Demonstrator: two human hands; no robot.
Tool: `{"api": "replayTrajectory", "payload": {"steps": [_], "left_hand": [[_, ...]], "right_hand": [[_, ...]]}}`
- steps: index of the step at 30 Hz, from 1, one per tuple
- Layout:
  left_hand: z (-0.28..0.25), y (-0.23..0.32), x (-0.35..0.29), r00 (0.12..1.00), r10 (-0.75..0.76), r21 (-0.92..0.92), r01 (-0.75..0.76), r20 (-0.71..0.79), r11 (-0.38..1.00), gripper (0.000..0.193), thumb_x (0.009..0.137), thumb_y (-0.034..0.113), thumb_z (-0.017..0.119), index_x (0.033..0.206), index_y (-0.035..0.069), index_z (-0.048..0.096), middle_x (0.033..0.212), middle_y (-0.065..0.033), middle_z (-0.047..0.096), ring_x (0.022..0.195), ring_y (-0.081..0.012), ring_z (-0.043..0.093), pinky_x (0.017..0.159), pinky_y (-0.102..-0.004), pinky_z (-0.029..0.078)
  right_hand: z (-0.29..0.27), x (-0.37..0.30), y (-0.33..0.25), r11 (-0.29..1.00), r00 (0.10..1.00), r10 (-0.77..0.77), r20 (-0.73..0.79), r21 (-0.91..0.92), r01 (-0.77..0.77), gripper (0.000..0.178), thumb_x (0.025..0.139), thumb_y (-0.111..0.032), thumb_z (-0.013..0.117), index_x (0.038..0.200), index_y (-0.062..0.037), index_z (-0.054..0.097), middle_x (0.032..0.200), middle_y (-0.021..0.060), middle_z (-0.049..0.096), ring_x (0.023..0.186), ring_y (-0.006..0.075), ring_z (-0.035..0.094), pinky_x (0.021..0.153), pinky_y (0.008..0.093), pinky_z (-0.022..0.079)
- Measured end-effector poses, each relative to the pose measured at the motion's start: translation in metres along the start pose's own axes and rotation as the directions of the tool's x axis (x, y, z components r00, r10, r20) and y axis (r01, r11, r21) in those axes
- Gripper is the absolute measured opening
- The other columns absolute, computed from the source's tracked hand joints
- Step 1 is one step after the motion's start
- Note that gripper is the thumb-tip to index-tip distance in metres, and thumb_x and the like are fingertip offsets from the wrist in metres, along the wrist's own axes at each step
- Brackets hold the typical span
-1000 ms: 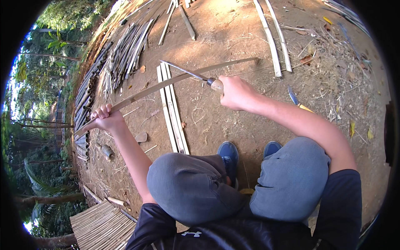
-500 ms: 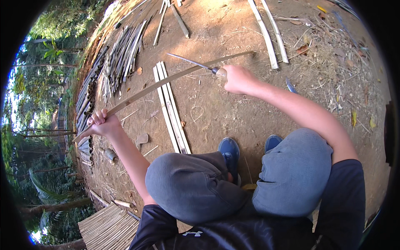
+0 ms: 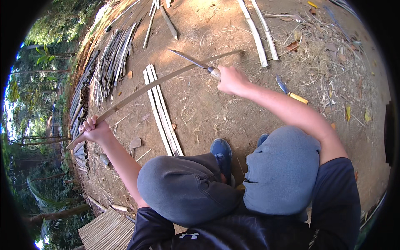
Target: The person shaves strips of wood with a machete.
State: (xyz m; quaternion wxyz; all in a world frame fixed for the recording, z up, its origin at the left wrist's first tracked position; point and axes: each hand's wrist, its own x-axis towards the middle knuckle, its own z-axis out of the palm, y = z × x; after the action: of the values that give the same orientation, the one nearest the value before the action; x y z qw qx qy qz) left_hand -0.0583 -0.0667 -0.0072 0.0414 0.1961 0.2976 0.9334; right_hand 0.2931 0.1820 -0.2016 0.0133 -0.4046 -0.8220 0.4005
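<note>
My left hand (image 3: 95, 130) is closed round the near left end of a long split bamboo strip (image 3: 144, 89), which slants up and away to the right. In my right hand (image 3: 233, 80) is the pale handle of a knife (image 3: 196, 62), its dark pointed blade aimed to the left. The blade crosses the strip toward its far end; whether the edge touches the strip I cannot tell. Beneath the strip, several pale split bamboo lengths (image 3: 162, 116) lie side by side on the ground.
A second knife (image 3: 290, 92) with a yellowish handle lies under my right forearm. Two long bamboo strips (image 3: 255, 37) rest beyond my right hand. Bamboo piles (image 3: 113, 62) lie at the far left, and a slatted bamboo panel (image 3: 107, 230) at the lower left. Dry shavings litter the right.
The knife blade has turned, showing its broad side more, and still crosses the strip. The whole view has shifted slightly, bringing the second knife's handle out from behind my forearm.
</note>
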Motion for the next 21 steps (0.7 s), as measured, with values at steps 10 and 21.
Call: {"api": "replayTrajectory", "payload": {"steps": [10, 21], "left_hand": [[-0.009, 0.0, 0.012, 0.993, -0.027, 0.001, 0.027, 0.117, 1.0, 0.082, 0.065, 0.096, 0.025, 0.064, 0.016, 0.042, 0.048, 0.0041, 0.033, 0.041, -0.0103, 0.03, 0.041, -0.0236, 0.033], [-0.004, -0.012, 0.007, 0.99, -0.071, -0.052, 0.078, 0.125, 0.996, 0.08, 0.065, 0.095, 0.029, 0.063, 0.016, 0.044, 0.046, 0.0046, 0.033, 0.041, -0.0096, 0.03, 0.04, -0.0236, 0.031]], "right_hand": [[0.001, 0.004, 0.03, 0.996, 0.998, 0.062, 0.008, 0.062, -0.062, 0.029, 0.089, -0.003, 0.054, 0.118, -0.0012, 0.055, 0.08, 0.0071, 0.056, 0.055, 0.0111, 0.043, 0.044, 0.0272, 0.039], [-0.006, 0.03, 0.089, 0.979, 0.978, 0.199, -0.067, -0.032, -0.201, 0.028, 0.088, -0.007, 0.058, 0.116, -0.0034, 0.057, 0.082, 0.006, 0.058, 0.061, 0.0129, 0.054, 0.048, 0.0307, 0.045]]}}
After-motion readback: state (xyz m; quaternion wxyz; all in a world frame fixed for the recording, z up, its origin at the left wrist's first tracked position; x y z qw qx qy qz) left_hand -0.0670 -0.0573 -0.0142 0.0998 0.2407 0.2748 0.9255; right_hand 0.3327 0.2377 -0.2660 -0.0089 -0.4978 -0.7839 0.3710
